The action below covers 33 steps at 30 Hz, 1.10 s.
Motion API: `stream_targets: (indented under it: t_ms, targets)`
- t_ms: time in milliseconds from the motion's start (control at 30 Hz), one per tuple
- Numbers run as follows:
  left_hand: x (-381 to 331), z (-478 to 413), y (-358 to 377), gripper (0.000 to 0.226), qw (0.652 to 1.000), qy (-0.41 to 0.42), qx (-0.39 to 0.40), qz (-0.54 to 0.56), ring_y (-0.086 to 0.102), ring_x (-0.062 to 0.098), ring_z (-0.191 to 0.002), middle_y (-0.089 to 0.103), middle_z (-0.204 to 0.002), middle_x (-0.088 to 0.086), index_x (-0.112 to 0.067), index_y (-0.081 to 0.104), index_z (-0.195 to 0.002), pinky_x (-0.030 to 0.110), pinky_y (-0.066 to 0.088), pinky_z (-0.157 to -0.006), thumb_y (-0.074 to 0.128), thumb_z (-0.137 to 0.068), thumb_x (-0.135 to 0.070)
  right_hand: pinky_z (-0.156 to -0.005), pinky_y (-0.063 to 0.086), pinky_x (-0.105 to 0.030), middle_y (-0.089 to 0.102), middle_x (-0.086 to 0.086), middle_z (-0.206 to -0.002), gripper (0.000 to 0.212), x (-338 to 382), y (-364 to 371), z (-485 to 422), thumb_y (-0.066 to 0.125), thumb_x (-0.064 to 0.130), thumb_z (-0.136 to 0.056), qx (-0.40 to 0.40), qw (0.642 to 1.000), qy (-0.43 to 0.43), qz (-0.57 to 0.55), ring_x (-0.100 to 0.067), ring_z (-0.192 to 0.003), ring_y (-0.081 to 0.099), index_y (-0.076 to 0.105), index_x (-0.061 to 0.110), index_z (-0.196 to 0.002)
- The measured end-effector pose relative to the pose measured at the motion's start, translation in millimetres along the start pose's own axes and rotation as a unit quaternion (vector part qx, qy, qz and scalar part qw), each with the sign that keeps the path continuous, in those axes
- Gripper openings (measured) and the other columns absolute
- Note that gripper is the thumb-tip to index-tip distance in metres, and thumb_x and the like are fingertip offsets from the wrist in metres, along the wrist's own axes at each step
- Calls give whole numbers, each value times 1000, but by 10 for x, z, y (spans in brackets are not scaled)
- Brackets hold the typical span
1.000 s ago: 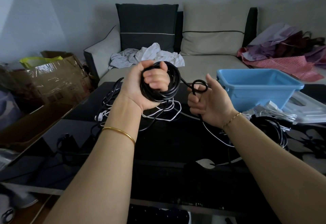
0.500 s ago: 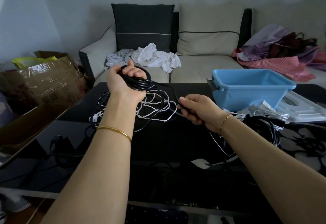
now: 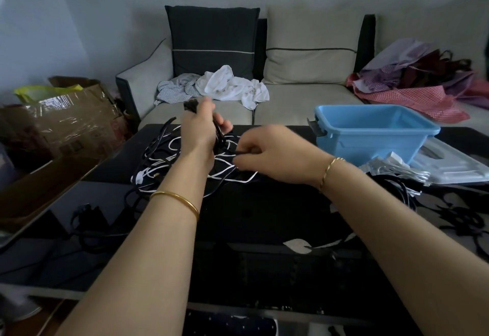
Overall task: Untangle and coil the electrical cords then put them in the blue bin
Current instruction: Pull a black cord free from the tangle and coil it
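Observation:
My left hand (image 3: pixel 202 129) grips a coil of black cord (image 3: pixel 191 104), held above a tangle of white and black cords (image 3: pixel 169 161) on the dark table (image 3: pixel 264 211). Just to its right, my right hand (image 3: pixel 267 154) pinches the loose black strand that runs from the coil. The blue bin (image 3: pixel 370 132) stands on the table to the right of both hands; its inside looks bare. More cords, black and white (image 3: pixel 397 177), lie in front of the bin.
A clear lid (image 3: pixel 455 166) lies beside the bin. A sofa (image 3: pixel 304 113) with clothes stands behind the table. Cardboard boxes (image 3: pixel 60 121) sit at the left. Another black cord (image 3: pixel 87 219) lies on the table's left part.
Both hands dropped toward the table. The left hand turned the coil over, and the right hand slid left along the strand, closer to the left hand.

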<state>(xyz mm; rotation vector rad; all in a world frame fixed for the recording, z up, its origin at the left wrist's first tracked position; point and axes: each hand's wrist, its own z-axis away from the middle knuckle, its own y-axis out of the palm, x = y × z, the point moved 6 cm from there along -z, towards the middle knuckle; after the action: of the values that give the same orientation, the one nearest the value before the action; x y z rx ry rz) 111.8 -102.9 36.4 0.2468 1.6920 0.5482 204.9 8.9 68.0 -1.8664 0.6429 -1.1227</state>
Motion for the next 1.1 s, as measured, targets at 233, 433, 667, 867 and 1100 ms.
stream_targets:
  t_ms: [233,433,667,867,1100]
  targets:
    - [35,253,250,38,910,25,203,-359,56,19,-45,55,-47,3,-6,55,-76,29,49,-59,46,-94,-39,-73,47,-29,60,9,-72,8,-226,-364,-17,67,25,-81,-111,993,14,21,-9,-74,55,70,18,-82]
    - [146,455,342,81,878,-106,319,-342,45,14,-43,43,-49,-2,1,63,-94,26,43,-49,26,-87,-71,-77,49,-36,62,11,-75,8,-462,-581,-5,67,26,-83,-218,976,5,9,-9,-78,57,73,21,-85]
    - [121,718,440,25,865,-243,404,-171,28,4,-33,30,-40,-8,-6,54,-81,16,26,-36,50,-76,-31,-77,43,-26,69,-11,-84,21,-709,-384,-18,58,19,-92,-265,962,18,-61,-18,-82,58,71,2,-94]
    - [-6,584,485,20,891,-259,369,56,32,2,-32,33,-39,-11,-8,51,-79,15,31,-33,43,-79,-27,-51,31,-18,46,2,-51,41,-805,-42,-65,47,18,-96,-201,967,84,-128,-4,-44,41,47,23,-56]
    - [-50,303,334,31,953,-184,171,170,37,4,-38,37,-45,-9,-7,57,-81,17,38,-41,45,-97,-32,-43,35,-10,49,-5,-55,27,-579,322,-31,43,20,-99,27,988,115,-94,-1,-33,43,61,1,-94]
